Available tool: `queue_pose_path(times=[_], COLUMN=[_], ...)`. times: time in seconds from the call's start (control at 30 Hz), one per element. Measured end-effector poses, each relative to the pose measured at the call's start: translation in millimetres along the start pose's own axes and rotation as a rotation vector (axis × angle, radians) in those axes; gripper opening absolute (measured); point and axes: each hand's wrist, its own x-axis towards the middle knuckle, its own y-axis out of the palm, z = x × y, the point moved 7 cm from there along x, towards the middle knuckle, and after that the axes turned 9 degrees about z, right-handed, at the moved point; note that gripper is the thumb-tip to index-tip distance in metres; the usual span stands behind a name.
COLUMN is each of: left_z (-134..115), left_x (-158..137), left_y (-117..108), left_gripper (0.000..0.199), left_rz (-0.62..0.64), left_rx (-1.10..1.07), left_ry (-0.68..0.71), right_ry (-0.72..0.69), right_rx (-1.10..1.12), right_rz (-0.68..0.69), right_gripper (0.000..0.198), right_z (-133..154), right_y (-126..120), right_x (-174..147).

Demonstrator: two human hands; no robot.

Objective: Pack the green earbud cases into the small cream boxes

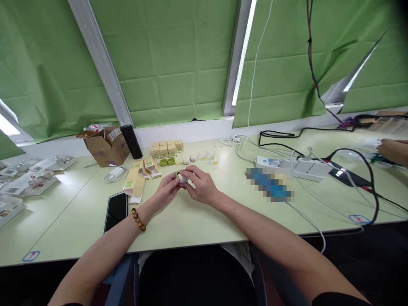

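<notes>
Both hands meet above the table around a small white rounded piece [182,178], which has a dark and yellowish spot at its upper left. My left hand [167,188] grips it from the left with fingers closed. From the right, my right hand [201,185] pinches it between thumb and fingers. Just beyond lie two small white pieces [189,160], green square pieces [167,162] and clear cups with yellow bits [208,157]. Opened cream cartons [135,185] lie left of my left hand, and several closed small boxes [168,148] stand behind.
A black phone [116,211] lies near my left forearm. At the back left stand a cardboard box [106,146] and a black cylinder [131,142]. Power strips [309,167] and loose cables spread over the right side. Another person's hand [395,151] shows at the far right.
</notes>
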Motion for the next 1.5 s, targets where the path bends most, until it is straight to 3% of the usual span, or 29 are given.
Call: queue_pose_path(times=[0.3,0.47,0.6,0.77,1.13,1.5], left_z=[-5.0,-12.5,-7.6,-9.1,1.1,-0.4], left_x=[-0.4,-3.4,-6.2,-7.4,-6.4,-4.6], left_y=[-4.3,-0.8,-2.1,-0.2,-0.1,1.8], left_gripper=[0.04,0.042,0.041,0.056,0.047,0.043], left_rz=[-0.105,-0.142,-0.131,-0.109,-0.072,-0.062], left_rx=[0.331,0.411,0.381,0.382,0.105,0.059], left_ry=[0.111,0.168,0.126,0.145,0.046,0.063], right_ry=[-0.11,-0.108,-0.115,-0.084,-0.077,-0.016], right_rx=[0.006,0.014,0.008,0.005,0.069,0.146], right_rz=[-0.035,-0.048,-0.085,-0.052,-0.057,-0.063], right_gripper=[0.033,0.033,0.031,0.03,0.046,0.046], right_z=[5.6,8.4,9.4,5.0,6.4,4.1], right_y=[1.1,-1.0,-5.4,-1.7,1.4,1.0], right_x=[-0.1,1.9,1.7,0.6,-2.9,-1.0])
